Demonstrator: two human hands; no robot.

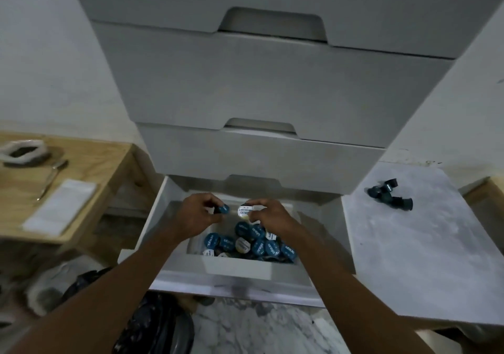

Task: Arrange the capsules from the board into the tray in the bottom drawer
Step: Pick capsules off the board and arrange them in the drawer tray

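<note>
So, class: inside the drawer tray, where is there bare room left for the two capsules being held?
The tray is bare at its far end, beneath the left hand and right hand, and along its left wall. The near right portion is crowded with piled capsules. The board is bare except for its capsule cluster.

Tall grey chest of drawers [272, 86] against a plain white wall [46, 53]. Low wooden table [90, 162] on the left, with a white paper [61, 207] and a spoon [53, 177]. Marble floor [259, 329] below, dim light.
</note>
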